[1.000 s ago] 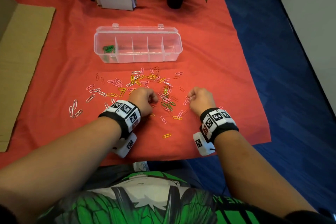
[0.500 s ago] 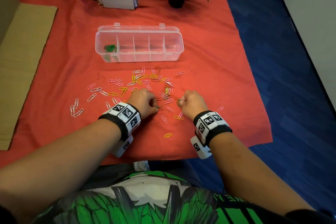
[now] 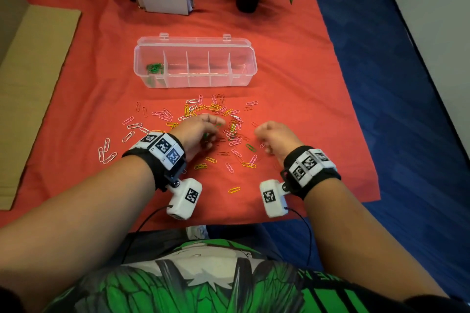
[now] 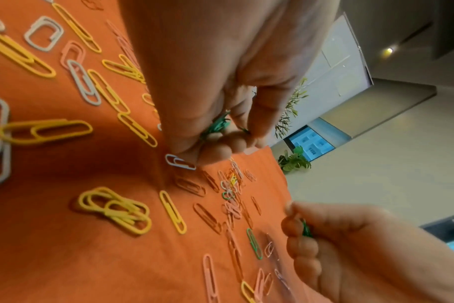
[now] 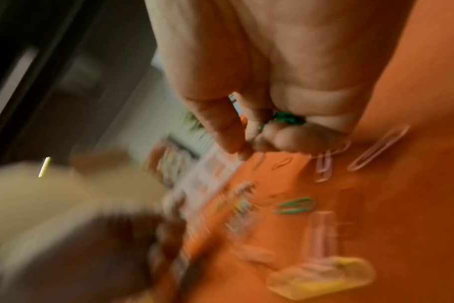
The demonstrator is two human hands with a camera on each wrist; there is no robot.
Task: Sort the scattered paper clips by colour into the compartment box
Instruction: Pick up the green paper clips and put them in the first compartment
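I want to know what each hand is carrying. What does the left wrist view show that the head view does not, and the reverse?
Only the left wrist view shows green clips bunched in the left hand's fingers and a green clip in the right hand. Only the head view shows the compartment box, with green clips in its leftmost compartment. Both show the scattered clips on the red cloth.

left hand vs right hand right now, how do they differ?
Left hand reaches further into the clip pile, fingers partly extended; right hand sits back at the pile's right edge, balled tight. In the left wrist view, the left hand's green clips form a bigger bunch than the right's. Shared: both grip only green clips.
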